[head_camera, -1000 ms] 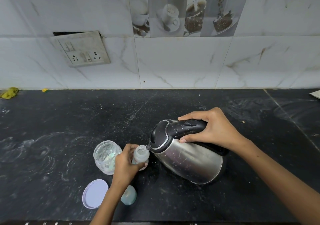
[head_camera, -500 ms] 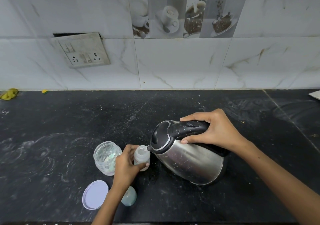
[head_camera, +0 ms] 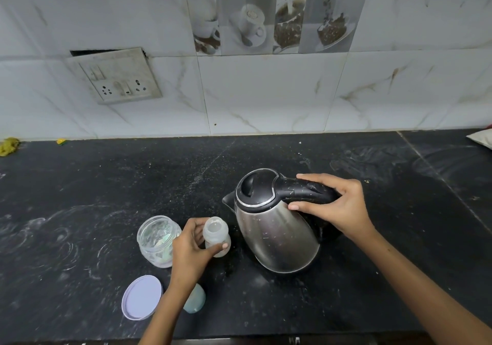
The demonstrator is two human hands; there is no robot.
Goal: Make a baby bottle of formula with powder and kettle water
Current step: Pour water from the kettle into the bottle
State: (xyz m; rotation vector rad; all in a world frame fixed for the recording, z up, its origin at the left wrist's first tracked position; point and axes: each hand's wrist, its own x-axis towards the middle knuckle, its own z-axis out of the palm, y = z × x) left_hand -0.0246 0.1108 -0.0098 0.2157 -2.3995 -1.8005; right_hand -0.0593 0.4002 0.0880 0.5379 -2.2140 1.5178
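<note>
My left hand (head_camera: pixel 190 246) is wrapped around the small baby bottle (head_camera: pixel 216 237), thumb on the near side and fingers curled behind it, keeping it upright on the black countertop (head_camera: pixel 80 185). The bottle's mouth is open and uncapped; I cannot tell how much is inside through its cloudy wall. My right hand (head_camera: pixel 336 206) is closed over the black handle of the steel kettle (head_camera: pixel 277 227), fingers on the far side and thumb on the near side. The kettle sits just right of the bottle, apart from it, its lid shut and its spout pointing left, above and a little beyond the bottle's mouth. It looks roughly upright, though I cannot tell whether its base is fully on the counter.

Just left of the bottle, touching my left knuckles or very close to them, stands a clear glass jar (head_camera: pixel 158 241) with its top off. Nearer to me lies its pale lilac lid (head_camera: pixel 142 297), flat on the counter. Right beside that, partly hidden by my left forearm, is a pale blue-green bottle cap (head_camera: pixel 196 300).

Beyond the counter is a marbled tile wall with a switch and socket plate (head_camera: pixel 117 77) at the left, and a yellow rag (head_camera: pixel 9 146) in the far left corner.
</note>
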